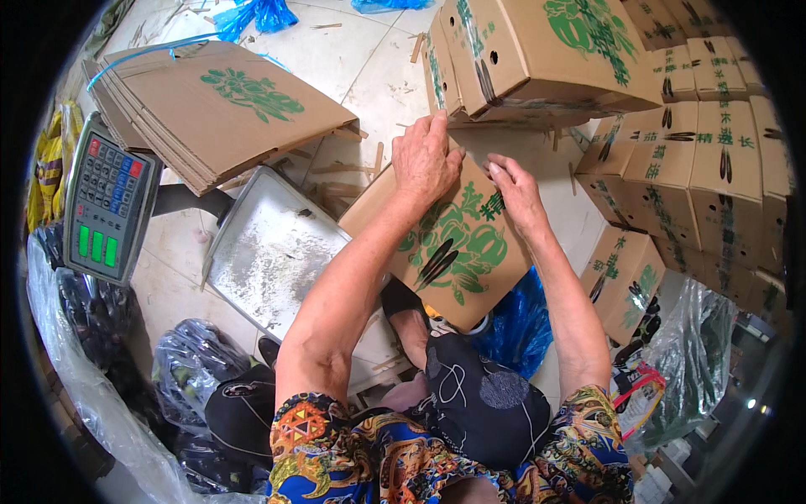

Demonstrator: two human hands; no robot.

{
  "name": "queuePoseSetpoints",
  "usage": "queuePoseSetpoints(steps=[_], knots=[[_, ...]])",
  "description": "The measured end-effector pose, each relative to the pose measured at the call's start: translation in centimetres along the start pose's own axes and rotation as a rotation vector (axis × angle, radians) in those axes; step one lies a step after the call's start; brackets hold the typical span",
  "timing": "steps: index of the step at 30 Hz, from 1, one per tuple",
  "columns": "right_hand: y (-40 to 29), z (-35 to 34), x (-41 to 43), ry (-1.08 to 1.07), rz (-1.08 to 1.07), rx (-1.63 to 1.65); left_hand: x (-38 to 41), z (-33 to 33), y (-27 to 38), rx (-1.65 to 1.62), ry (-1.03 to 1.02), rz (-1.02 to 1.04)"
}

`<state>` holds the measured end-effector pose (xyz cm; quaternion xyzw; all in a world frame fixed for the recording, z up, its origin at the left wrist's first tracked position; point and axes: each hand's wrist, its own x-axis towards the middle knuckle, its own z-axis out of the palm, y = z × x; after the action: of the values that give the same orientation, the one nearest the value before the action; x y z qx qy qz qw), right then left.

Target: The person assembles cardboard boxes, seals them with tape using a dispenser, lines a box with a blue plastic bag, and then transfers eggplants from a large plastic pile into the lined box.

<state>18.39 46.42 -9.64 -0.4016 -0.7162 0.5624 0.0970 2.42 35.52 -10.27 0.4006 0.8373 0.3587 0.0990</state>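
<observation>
A brown cardboard box (466, 252) printed with green vegetables and dark eggplant shapes lies tilted in front of me, over my knees. My left hand (427, 157) grips its far end, fingers curled over the edge and thumb turned inward. Along the box's right far edge rests my right hand (513, 189), its fingers bent and fingertips close to the edge. Whether those fingers pinch the cardboard cannot be made out. A small gap separates the two hands. My left forearm hides part of the box's left side.
Left of the box stands a platform scale (271, 252) with a keypad display (110, 201). Flattened cartons (233, 101) lean behind it. Closed cartons (535, 57) stand far right, more (692, 164) stacked at right. Plastic bags of eggplants (195, 365) lie left; blue plastic (522, 321) sits under the box.
</observation>
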Motion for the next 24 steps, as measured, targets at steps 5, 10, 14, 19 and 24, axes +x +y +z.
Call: queuePoseSetpoints(steps=[5, 10, 14, 19, 24], knots=[[-1.7, 1.0, 2.4, 0.001, 0.188, 0.299, 0.9, -0.6, -0.6, -0.053, -0.127, -0.099], [-3.3, 1.9, 5.0, -0.032, 0.24, 0.657, 0.7, -0.7, -0.2, -0.122, -0.057, -0.092], [-2.6, 2.6, 5.6, 0.008, 0.268, 0.772, 4.1, -0.3, -1.5, -0.467, 0.046, -0.099], [-1.9, 2.1, 5.4, 0.056, 0.175, 0.874, 13.3, -2.9, -1.5, -0.724, 0.094, -0.048], [-2.0, 2.7, 5.0, 0.027, 0.182, 0.925, 20.0, -0.6, -4.2, -0.668, -0.005, 0.01]])
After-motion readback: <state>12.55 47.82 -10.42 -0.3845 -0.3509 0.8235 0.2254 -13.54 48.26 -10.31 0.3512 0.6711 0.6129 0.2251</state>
